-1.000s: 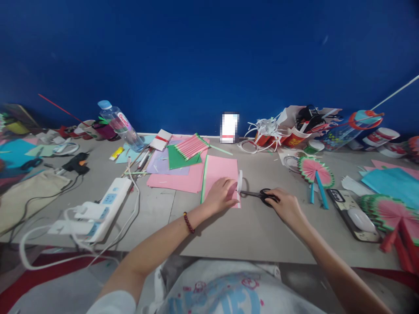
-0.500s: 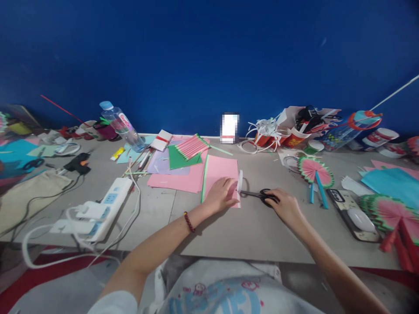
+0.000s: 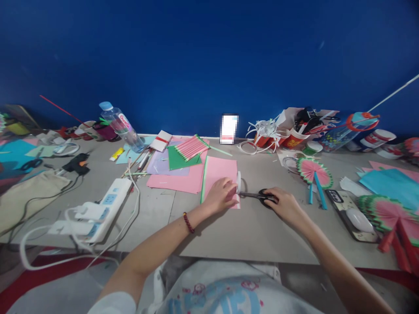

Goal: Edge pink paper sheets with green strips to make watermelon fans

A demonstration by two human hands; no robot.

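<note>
A pink sheet of paper (image 3: pixel 220 168) with a green strip along its left edge lies on the table in front of me. My left hand (image 3: pixel 221 196) rests on its lower right part, fingers spread and laid over the paper. My right hand (image 3: pixel 284 204) grips the black handles of a pair of scissors (image 3: pixel 262 196), which point left. Their blades reach the right edge of the sheet, close to my left fingertips. A narrow white strip (image 3: pixel 239 179) curls up along that edge above the blades. Whether the blades are parted is hard to make out.
To the left lie a power strip (image 3: pixel 109 209), a bottle (image 3: pixel 126 128), a glue gun (image 3: pixel 77 165) and a folded striped pink paper (image 3: pixel 193 147). Rightward are a watermelon fan (image 3: pixel 314 172), a phone (image 3: pixel 352 216) and cups (image 3: pixel 296 138). A lit phone (image 3: pixel 228 129) leans against the blue wall.
The scissors have shifted slightly left at the paper's edge, and the white strip stands a little lower. My left hand stays on the sheet.
</note>
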